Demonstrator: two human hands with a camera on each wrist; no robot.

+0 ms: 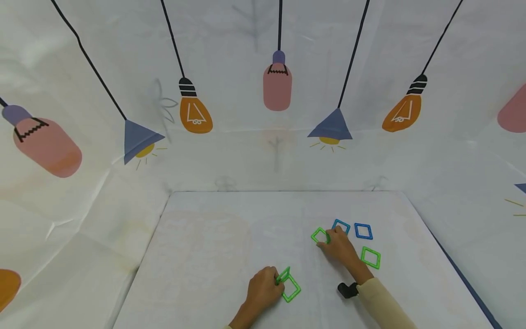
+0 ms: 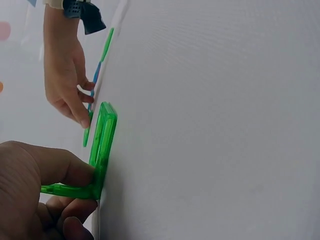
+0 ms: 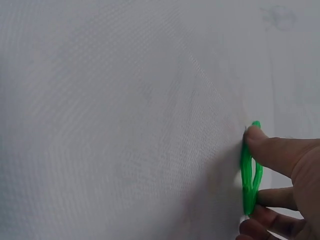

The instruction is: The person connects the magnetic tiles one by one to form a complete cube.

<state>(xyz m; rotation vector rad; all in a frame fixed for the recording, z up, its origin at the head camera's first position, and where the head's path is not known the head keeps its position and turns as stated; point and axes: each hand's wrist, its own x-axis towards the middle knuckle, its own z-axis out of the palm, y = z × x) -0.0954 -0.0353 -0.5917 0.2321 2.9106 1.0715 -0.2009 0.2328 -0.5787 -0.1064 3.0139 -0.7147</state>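
Near the front of the table, my left hand [image 1: 263, 289] pinches an upright green square magnetic tile [image 2: 67, 190]. Its lower edge meets another green square tile [image 1: 295, 296] lying on the white surface, and together they form an L. Farther back and to the right, my right hand [image 1: 341, 249] holds a third green square tile [image 1: 315, 232] by its edge, thumb and fingers at opposite ends in the right wrist view. A blue square tile [image 1: 342, 222] sits just beyond those fingertips, partly hidden by them.
Right of my right hand lie another blue square tile [image 1: 364, 238] and a green one [image 1: 371, 250]. A black device [image 1: 347, 290] is worn at the right cuff. White sheeting [image 1: 246, 160] printed with hanging lamps rises behind the white table [image 1: 197, 256].
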